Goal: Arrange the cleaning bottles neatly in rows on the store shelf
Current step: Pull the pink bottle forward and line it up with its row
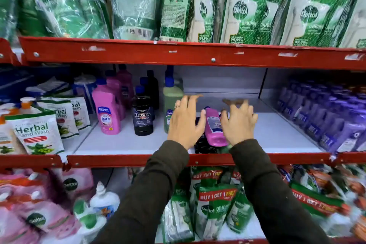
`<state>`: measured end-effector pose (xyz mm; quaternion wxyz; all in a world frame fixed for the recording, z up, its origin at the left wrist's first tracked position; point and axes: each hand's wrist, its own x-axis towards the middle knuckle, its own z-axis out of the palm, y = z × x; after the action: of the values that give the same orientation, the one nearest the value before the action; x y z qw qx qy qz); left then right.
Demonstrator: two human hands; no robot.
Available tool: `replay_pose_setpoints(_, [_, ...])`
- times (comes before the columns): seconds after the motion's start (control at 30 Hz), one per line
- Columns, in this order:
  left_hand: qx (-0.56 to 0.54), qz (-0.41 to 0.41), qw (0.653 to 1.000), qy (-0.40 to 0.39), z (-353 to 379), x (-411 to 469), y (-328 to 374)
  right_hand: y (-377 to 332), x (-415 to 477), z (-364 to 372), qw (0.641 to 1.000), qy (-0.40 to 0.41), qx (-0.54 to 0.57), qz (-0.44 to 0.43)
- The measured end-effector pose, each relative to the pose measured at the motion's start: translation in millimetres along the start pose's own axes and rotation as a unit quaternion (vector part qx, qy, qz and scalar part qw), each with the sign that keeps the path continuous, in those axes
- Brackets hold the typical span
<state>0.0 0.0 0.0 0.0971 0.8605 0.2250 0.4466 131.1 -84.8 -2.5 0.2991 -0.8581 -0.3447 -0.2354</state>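
Three rows already stood upright at shelf (122, 142) left; pink bottle (214, 128) and dark ones left lying between left hand (185, 123) and right hand (238, 123), both spread, nothing gripped

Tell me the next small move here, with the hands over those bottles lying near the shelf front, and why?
Probably close the right hand on the pink bottle lying flat between both hands and stand it up. Both hands look open, gripping nothing. The upright pink row, black row and green row already run front to back, so it likely belongs behind the pink row. A dark bottle lies beside it.
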Motion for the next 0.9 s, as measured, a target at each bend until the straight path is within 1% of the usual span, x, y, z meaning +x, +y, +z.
replay_pose_setpoints(0.07, [-0.002,-0.076,0.992,-0.100,18,9,0,6,7,10,0.992,-0.108,-0.014,0.069])
replay_pose_setpoints(0.13, [0.020,-0.160,0.965,-0.207,38,15,-3,14,11,22,0.975,-0.195,-0.017,0.110])
replay_pose_setpoints(0.2, [0.036,-0.204,0.937,-0.281,56,16,-6,19,11,34,0.964,-0.237,-0.015,0.118])
replay_pose_setpoints(0.27, [0.017,-0.226,0.922,-0.315,68,17,-8,23,12,41,0.957,-0.264,-0.007,0.123])
replay_pose_setpoints(0.33, [-0.010,-0.250,0.919,-0.304,77,19,-12,27,15,46,0.955,-0.265,0.015,0.133])
replay_pose_setpoints(0.47, [-0.060,-0.287,0.920,-0.260,84,17,-18,30,13,50,0.954,-0.234,0.103,0.157])
replay_pose_setpoints(0.53, [-0.109,-0.301,0.919,-0.229,84,14,-20,30,13,47,0.951,-0.210,0.149,0.171])
replay_pose_setpoints(0.57, [-0.147,-0.309,0.917,-0.206,83,12,-19,31,14,46,0.944,-0.195,0.193,0.182])
replay_pose_setpoints(0.6, [-0.191,-0.318,0.911,-0.180,81,11,-17,31,13,45,0.929,-0.184,0.251,0.200])
replay_pose_setpoints(0.67, [-0.282,-0.331,0.891,-0.127,78,8,-19,31,11,44,0.885,-0.171,0.363,0.235])
replay_pose_setpoints(0.73, [-0.349,-0.333,0.869,-0.111,69,7,-22,31,7,43,0.849,-0.152,0.446,0.239])
replay_pose_setpoints(0.8, [-0.402,-0.320,0.851,-0.108,51,6,-24,23,2,37,0.814,-0.138,0.519,0.222])
replay_pose_setpoints(0.83, [-0.415,-0.310,0.849,-0.104,43,5,-27,16,0,32,0.803,-0.139,0.541,0.210])
replay_pose_setpoints(0.9, [-0.415,-0.289,0.857,-0.095,27,1,-38,0,-6,25,0.794,-0.151,0.559,0.186])
